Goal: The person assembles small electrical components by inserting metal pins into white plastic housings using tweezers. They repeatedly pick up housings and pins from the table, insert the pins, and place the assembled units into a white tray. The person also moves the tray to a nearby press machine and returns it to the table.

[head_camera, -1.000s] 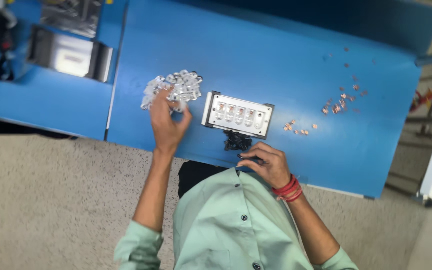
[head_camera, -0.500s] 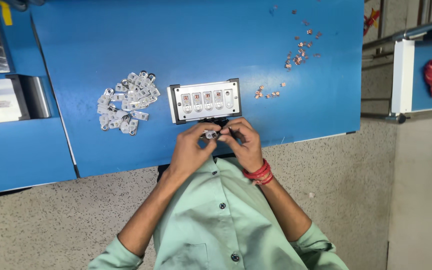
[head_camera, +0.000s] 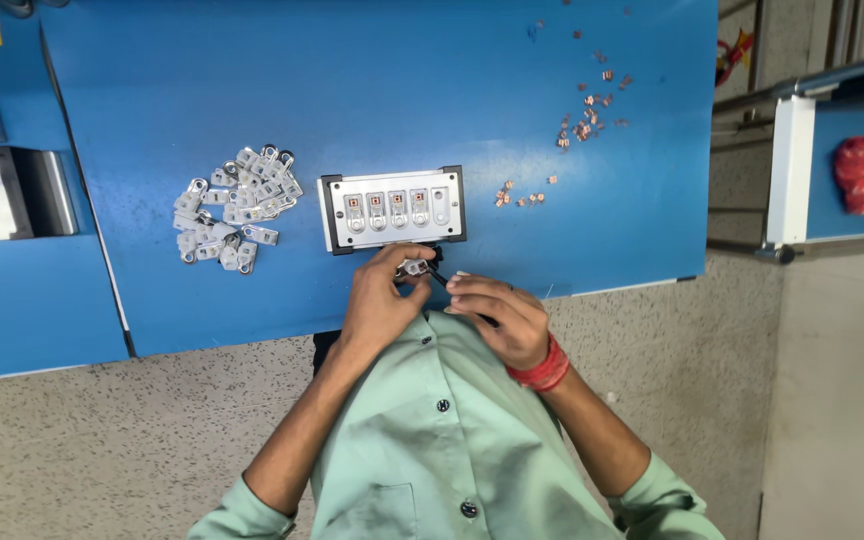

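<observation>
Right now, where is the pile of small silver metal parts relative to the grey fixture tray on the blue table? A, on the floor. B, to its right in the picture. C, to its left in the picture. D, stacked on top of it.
C: the pile of silver parts lies on the blue table left of the grey fixture tray in the picture, apart from it; on the right are small copper-coloured pieces.
</observation>
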